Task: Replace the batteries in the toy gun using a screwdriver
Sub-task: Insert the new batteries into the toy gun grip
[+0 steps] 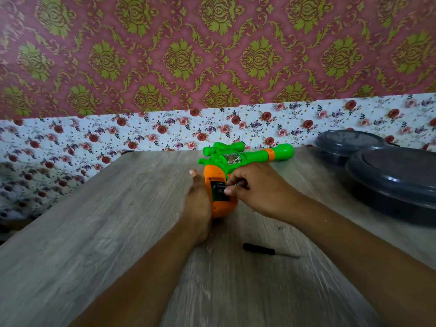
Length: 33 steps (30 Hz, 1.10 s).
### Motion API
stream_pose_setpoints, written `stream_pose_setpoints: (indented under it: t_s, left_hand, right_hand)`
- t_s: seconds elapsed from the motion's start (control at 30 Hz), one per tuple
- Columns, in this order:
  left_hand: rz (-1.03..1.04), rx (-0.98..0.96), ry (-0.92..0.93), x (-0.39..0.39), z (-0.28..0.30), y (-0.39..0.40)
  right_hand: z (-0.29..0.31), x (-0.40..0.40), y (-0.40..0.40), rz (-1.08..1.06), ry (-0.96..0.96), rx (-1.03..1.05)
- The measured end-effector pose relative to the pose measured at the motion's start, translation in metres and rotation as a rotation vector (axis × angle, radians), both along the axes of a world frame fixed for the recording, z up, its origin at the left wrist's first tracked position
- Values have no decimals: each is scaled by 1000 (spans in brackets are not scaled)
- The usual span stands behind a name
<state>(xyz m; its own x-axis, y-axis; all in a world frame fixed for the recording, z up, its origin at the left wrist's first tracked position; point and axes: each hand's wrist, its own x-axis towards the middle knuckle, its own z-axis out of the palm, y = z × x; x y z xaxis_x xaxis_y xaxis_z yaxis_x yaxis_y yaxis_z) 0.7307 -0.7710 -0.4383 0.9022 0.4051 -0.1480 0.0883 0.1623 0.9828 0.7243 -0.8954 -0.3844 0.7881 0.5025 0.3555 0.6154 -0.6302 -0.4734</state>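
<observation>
Left hand (197, 199) gripping toy gun (221, 185), right hand (257, 190) pinching perhaps a battery (220, 190), screwdriver (259, 249) nearby.

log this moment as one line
left hand: steadies toy gun grip | right hand: fingers at open battery compartment | screwdriver: lying on table

Green-orange toy gun (238, 159) on its side — compartment open, black screwdriver (259, 249) nearby
</observation>
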Motion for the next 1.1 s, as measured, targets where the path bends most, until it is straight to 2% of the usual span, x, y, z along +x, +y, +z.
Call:
stream_pose_setpoints:
  t_s: [0.43,0.63,0.87,1.1]
  left_hand:
    - [-16,17,-40,13,-20,4]
    - [-23,38,-64,-2,-5,-2]
    - [-82,15,-94,-7,1,0]
    - [-74,31,-113,-7,0,-2]
  right_hand:
    - [-5,6,-7,-57,93,-2]
    - [-3,3,-3,6,-21,-27]
    - [-4,-6,6,118,-37,7]
    - [-9,-5,7,79,-68,-9]
